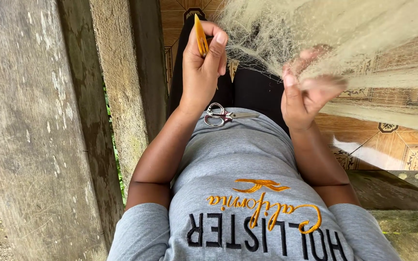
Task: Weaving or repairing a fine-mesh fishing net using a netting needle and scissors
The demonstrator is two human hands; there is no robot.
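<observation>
Weathered wooden posts (39, 125) stand at left. Left hand (201, 67) pinches a yellow netting needle (201, 36) upright; small scissors (226, 115) lie on the grey shirt (247, 164); right hand (306, 94) grips pale fishing net (344, 34) over the tiled floor (393, 145).

Left hand (200, 67) grips yellow netting needle (201, 36); right hand (306, 94) holds pale net (344, 34); scissors (226, 115) on lap.

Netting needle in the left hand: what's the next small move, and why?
Probably bring the yellow netting needle across to the mesh at the right hand. The left hand holds it upright, apart from the pale fishing net, while the right hand pinches the net's edge taut. The scissors lie unused on the lap.
</observation>
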